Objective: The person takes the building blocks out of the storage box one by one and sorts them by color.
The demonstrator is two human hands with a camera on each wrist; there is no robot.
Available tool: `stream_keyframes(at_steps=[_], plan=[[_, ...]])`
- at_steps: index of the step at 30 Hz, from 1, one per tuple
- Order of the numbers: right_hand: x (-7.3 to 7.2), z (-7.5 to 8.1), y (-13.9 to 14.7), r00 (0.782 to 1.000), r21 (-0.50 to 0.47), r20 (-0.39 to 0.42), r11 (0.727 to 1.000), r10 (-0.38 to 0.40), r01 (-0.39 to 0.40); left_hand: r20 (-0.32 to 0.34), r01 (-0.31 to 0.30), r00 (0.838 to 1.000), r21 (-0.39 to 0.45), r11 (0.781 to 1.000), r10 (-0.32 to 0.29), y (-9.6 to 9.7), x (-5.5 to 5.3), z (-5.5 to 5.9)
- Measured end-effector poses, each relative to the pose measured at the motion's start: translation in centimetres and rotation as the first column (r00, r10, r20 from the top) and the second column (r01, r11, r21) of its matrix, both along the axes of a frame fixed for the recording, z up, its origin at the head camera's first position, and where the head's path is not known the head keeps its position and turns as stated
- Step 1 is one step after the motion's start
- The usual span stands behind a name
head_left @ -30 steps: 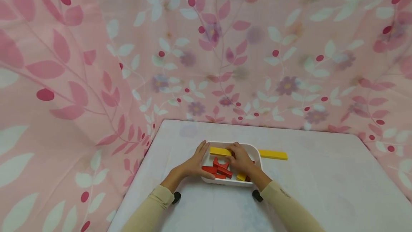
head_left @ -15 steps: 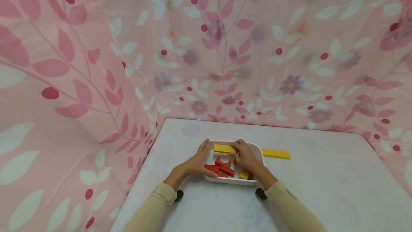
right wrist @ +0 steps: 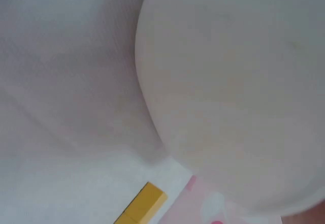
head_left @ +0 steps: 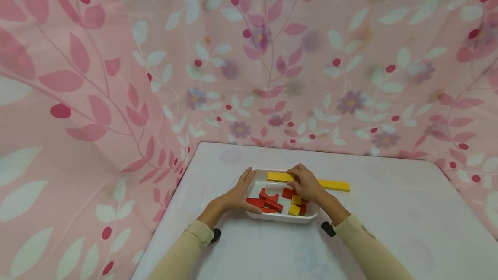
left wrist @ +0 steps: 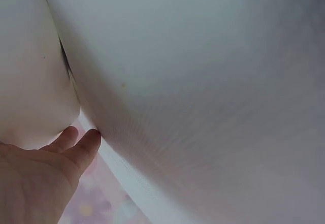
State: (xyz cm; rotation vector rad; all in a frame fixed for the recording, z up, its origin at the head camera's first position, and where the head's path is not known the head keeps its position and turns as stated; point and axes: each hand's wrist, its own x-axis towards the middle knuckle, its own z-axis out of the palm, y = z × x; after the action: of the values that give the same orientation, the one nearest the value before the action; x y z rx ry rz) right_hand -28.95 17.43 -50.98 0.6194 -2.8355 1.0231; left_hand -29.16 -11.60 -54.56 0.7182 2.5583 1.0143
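Note:
A white plastic tray (head_left: 268, 218) stands on the table with red and yellow toy blocks in it. My left hand (head_left: 235, 196) spans its left end, thumb over the near rim and fingers stretched along the far left side. In the left wrist view, fingertips (left wrist: 90, 138) touch the outer wall. My right hand (head_left: 307, 185) reaches over the right part of the tray and pinches the right end of a yellow rectangular block (head_left: 279, 177) near the far wall. Below lie a red arch block (head_left: 268, 195), red bars (head_left: 273, 204) and small yellow blocks (head_left: 294, 209). The right palm hides some blocks.
A long yellow block (head_left: 334, 186) lies on the white table (head_left: 389, 211) just right of the tray; its end also shows in the right wrist view. A pink floral curtain (head_left: 292, 77) closes off the back and left.
My right hand has slid to the right along the tray's far side with the yellow block, uncovering more red and yellow blocks at the right end. My left hand keeps its place on the tray.

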Motion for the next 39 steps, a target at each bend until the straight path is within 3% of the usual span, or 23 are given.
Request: stream_keyframes(at_steps=[14,26,33,39], plan=[[-0.6,1.1,4.1,0.999,0.007,-0.019,0.999,-0.037,0.037,0.004,-0.001,1.0,-0.011,1.0,0.001,0.0,0.1,0.0],[-0.5,0.2,7.0,0.996,0.05,-0.042,0.996,-0.075,0.077,-0.011,0.032,0.999,0.016,0.999,-0.032,-0.2,-0.1,0.4],[-0.5,-0.1,9.1,0.992,0.075,-0.018,0.989,-0.124,0.125,-0.016,0.025,1.0,0.007,1.0,-0.025,-0.4,-0.2,0.4],[0.1,-0.6,11.4,0.983,0.061,-0.054,0.982,-0.178,0.181,-0.009,0.041,0.999,0.009,0.999,-0.041,-0.6,0.0,0.5]])
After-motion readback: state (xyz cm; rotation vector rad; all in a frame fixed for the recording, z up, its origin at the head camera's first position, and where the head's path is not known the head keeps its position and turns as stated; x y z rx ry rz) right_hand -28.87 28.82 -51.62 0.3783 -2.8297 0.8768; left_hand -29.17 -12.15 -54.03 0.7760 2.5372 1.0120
